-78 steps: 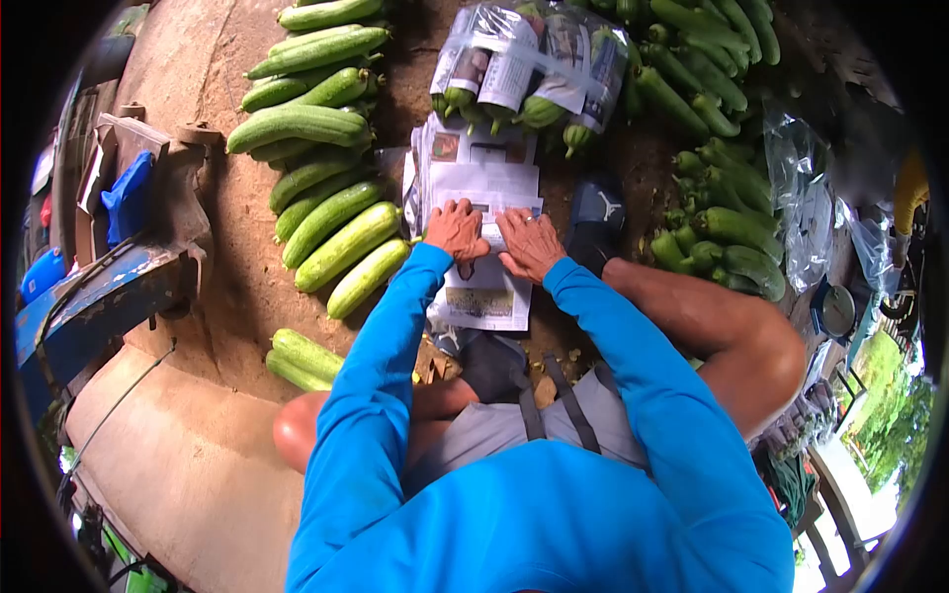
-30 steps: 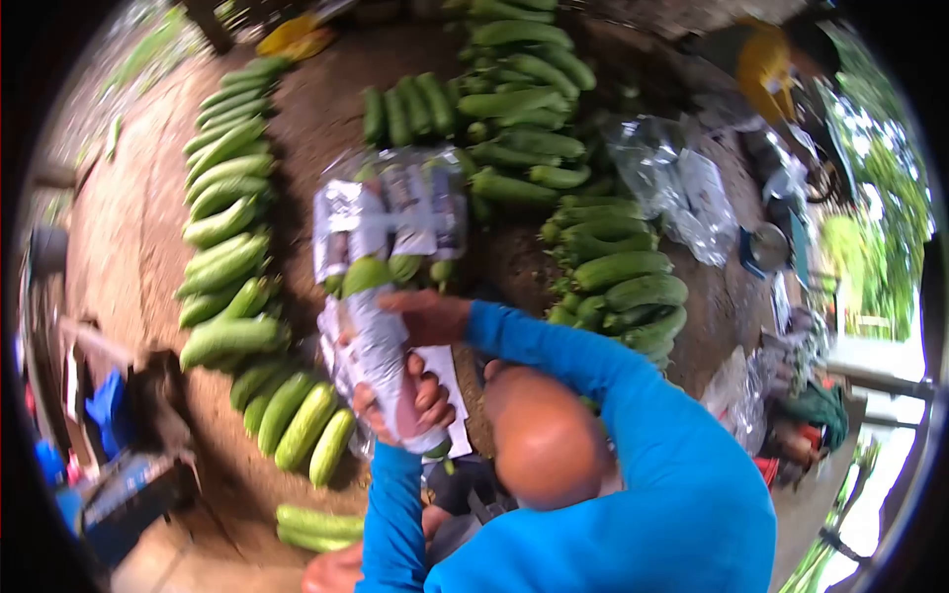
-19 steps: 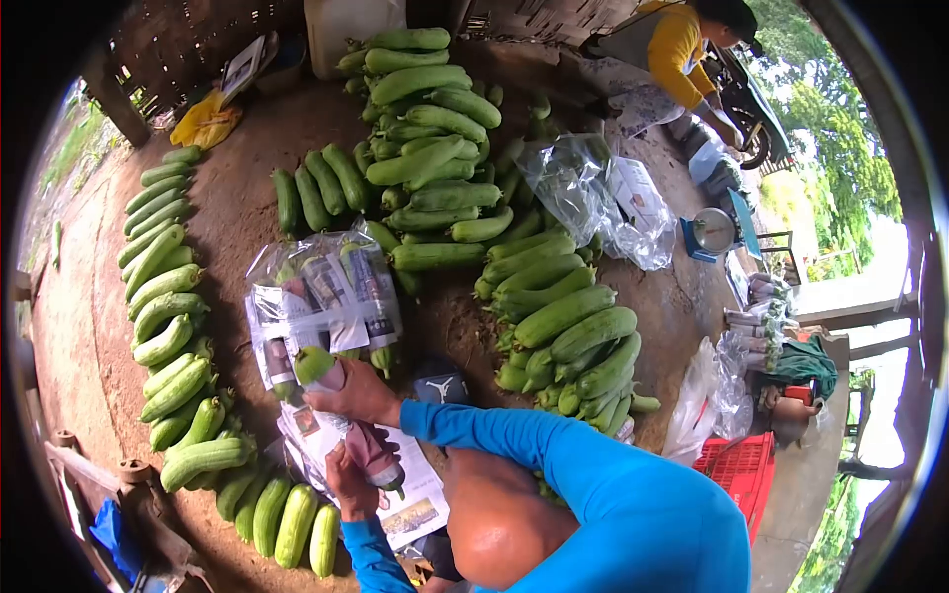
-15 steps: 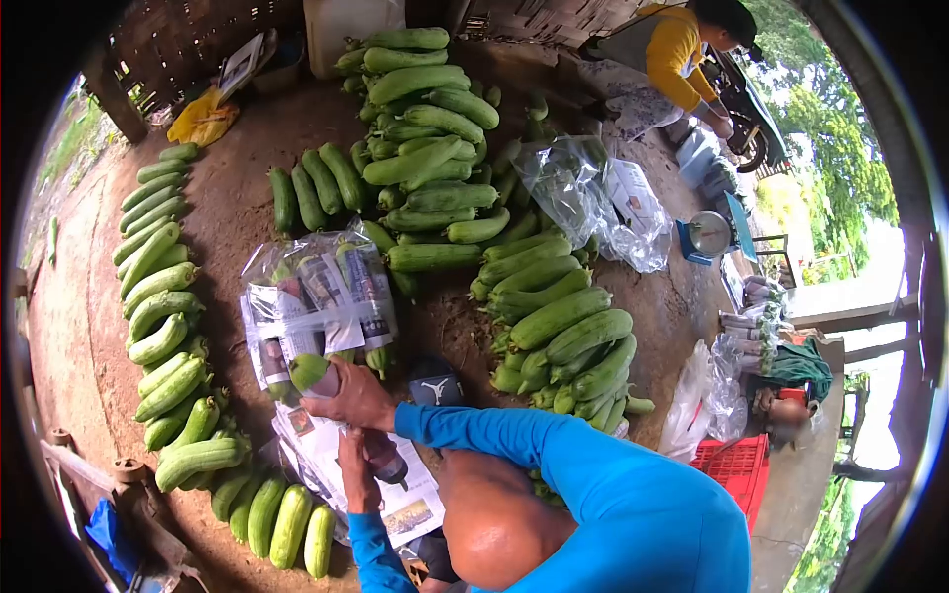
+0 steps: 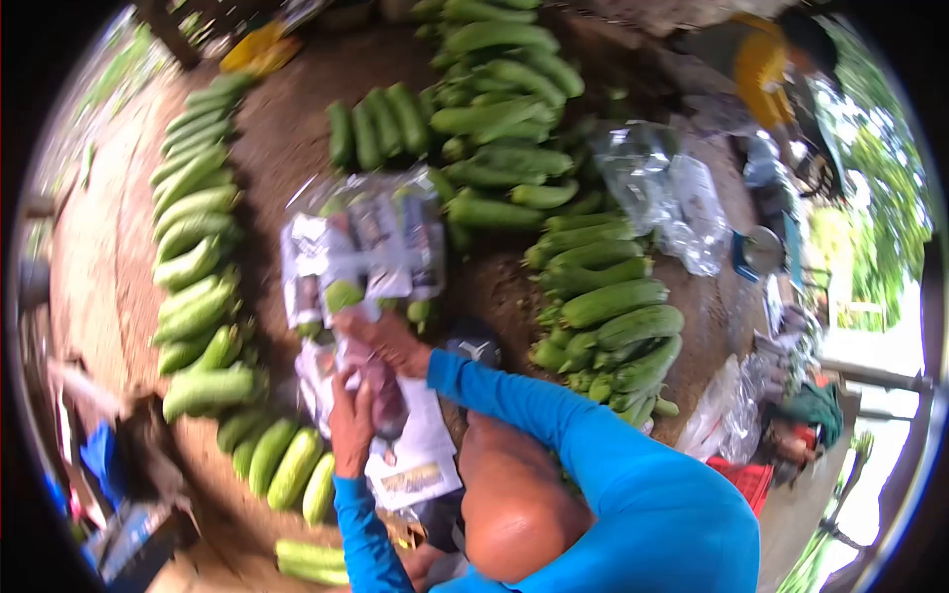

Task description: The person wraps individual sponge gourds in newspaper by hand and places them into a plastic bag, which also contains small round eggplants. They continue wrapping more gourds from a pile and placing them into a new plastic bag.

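Note:
A long green gourd (image 5: 343, 295), wrapped in printed paper with a purplish-brown part, lies lengthwise between my hands, its green end bare at the top. My right hand (image 5: 388, 341) is curled over its upper part. Lower down, my left hand (image 5: 351, 420) grips its side with the fingers up along the wrap. Beneath are loose newspaper sheets (image 5: 415, 435), partly hidden by my hands. Just beyond stands a clear plastic bag (image 5: 366, 247) of paper-wrapped gourds with a pale band across it. Motion blur softens the fingers.
A row of gourds (image 5: 198, 237) curves along the left. Large gourd piles (image 5: 613, 306) lie at the centre and right. Clear plastic bags (image 5: 682, 208), a blue dial scale (image 5: 761, 252) and a red crate (image 5: 743, 482) are further right. A person in yellow (image 5: 761, 74) bends at upper right.
The camera view has shifted, so the scene sits higher and further right. My left hand has moved up along the wrapped gourd, closer to my right hand.

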`<action>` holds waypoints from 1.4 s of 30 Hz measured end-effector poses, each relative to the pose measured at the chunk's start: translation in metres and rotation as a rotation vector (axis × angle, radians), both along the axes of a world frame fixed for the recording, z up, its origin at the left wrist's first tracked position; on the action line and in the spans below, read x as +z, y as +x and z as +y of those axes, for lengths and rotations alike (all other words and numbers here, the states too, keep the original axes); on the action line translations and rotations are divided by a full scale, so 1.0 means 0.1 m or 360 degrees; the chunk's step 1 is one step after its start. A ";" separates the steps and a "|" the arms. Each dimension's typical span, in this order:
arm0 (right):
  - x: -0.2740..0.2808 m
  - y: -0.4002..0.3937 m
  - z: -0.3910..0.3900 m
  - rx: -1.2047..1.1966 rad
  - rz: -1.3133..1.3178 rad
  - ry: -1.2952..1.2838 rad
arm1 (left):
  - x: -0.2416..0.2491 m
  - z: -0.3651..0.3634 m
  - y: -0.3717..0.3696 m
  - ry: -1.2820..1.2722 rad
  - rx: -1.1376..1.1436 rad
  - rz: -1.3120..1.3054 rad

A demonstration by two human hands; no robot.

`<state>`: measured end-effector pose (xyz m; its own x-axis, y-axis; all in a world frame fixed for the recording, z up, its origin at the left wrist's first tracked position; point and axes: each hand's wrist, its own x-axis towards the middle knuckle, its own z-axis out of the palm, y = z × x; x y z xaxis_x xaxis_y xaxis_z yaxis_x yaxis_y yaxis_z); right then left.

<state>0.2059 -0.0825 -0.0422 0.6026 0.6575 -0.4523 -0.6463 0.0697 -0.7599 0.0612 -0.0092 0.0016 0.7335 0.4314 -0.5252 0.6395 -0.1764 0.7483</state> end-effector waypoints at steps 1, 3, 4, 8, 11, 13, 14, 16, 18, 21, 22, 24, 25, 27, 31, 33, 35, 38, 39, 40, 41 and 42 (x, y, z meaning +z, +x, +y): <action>-0.02 0.00 0.00 0.0046 0.0082 0.0020 | -0.02 -0.07 -0.02 0.0223 0.0018 -0.0069; 0.01 -0.10 0.04 -0.0119 0.0104 0.0035 | 0.17 -0.20 0.09 0.0197 -0.0018 -0.0184; -0.04 -0.13 0.05 -0.0052 -0.0047 -0.0047 | 0.12 -0.24 0.10 0.0520 -0.0148 -0.0176; -0.02 -0.15 0.03 0.0144 0.0198 0.0068 | -0.17 -0.15 -0.06 0.0524 -0.0121 -0.0337; 0.15 -0.10 0.01 0.0235 0.0558 0.0356 | -0.26 -0.04 -0.12 0.0518 -0.0137 -0.0423; 0.05 -0.08 0.04 0.0160 0.0826 0.0413 | -0.23 0.00 -0.10 0.0428 -0.0141 -0.0382; -0.04 -0.07 0.08 0.0096 0.0879 0.0401 | -0.26 0.02 -0.08 0.0448 -0.0123 -0.0419; -0.04 -0.06 0.09 0.0024 0.0940 0.0389 | -0.24 0.04 -0.04 0.0311 -0.0043 -0.0313; 0.02 0.01 0.07 0.0204 0.0927 0.0477 | -0.28 0.06 -0.01 0.0144 0.0112 -0.0223; 0.11 0.22 0.04 0.0532 0.0863 0.0459 | -0.34 0.08 -0.07 0.0161 0.0233 -0.0420; 0.13 0.34 -0.02 0.0653 0.0510 0.0017 | -0.36 0.10 -0.08 0.0241 0.0288 -0.0599; 0.02 0.54 -0.05 0.0569 -0.0806 -0.0444 | -0.33 0.15 -0.16 0.0228 0.0295 -0.0481; -0.05 0.65 -0.05 0.0409 -0.2125 -0.0892 | -0.30 0.17 -0.19 0.0216 0.0314 -0.0365; -0.19 0.90 -0.07 0.0425 -0.2319 -0.0965 | -0.31 0.19 -0.20 0.0279 0.0339 -0.0371; -0.47 1.11 -0.03 0.0641 -0.2837 -0.1017 | -0.21 0.22 -0.13 0.0383 0.0229 -0.0367; -0.52 1.27 -0.01 0.0801 -0.2708 -0.0955 | -0.17 0.22 -0.06 0.0327 0.0170 -0.0332; -0.47 1.41 0.08 0.0952 -0.2573 -0.0894 | -0.20 0.24 0.02 0.0404 0.0100 -0.0261; -0.54 1.72 0.25 0.1369 -0.1999 -0.1062 | -0.13 0.26 0.22 0.0409 -0.0145 -0.0069; -0.63 1.81 0.25 0.1356 -0.1998 -0.1063 | -0.12 0.26 0.28 0.0415 -0.0155 -0.0071; -0.68 1.87 0.25 0.1422 -0.2501 -0.0788 | -0.11 0.26 0.35 0.0482 -0.0218 -0.0066; -0.73 1.91 0.24 0.1465 -0.2991 -0.0479 | -0.11 0.26 0.42 0.0547 -0.0279 -0.0062; -0.74 1.91 0.24 0.1493 -0.2927 -0.0515 | -0.11 0.25 0.49 0.0579 -0.0282 -0.0042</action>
<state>0.3965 -0.0582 -0.1157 -0.0071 0.9999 0.0090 0.9442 0.0097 -0.3293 0.1106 0.0154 -0.0093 0.8245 0.4512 -0.3415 0.5567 -0.5385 0.6325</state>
